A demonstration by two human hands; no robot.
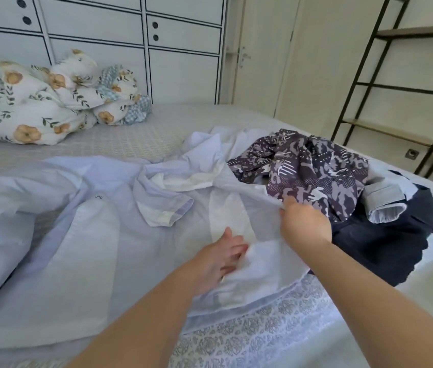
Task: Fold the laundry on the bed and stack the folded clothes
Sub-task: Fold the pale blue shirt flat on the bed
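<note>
Nearest to us, our two bare forearms reach out over the patterned bedsheet (258,338) at the front edge of the bed. Our left hand (216,264) lies low on a pale blue shirt (77,261), its fingers fairly straight and pressed into the cloth beside a lifted fold; the fingertips are blurred, so we cannot tell whether they pinch anything. Our right hand (304,225) is a little farther out and higher, curled over the edge of the same shirt, holding that edge up off the bed. The shirt spreads wide across the left and middle of the mattress, rumpled, with a short sleeve (165,205) turned up near its middle. Just right of our right hand lies a heap of unfolded clothes: a dark navy garment (385,240) at the bottom, a purple patterned garment (316,168) on top of it, and a rolled light blue piece (385,205) at its right side. A white garment (210,152) is bunched just behind the shirt, touching the heap. Farther back on the left sits a crumpled floral duvet (37,102) against the white cupboard (130,35). To the far right stand a door (263,49) and a black metal shelf (409,88).
</note>
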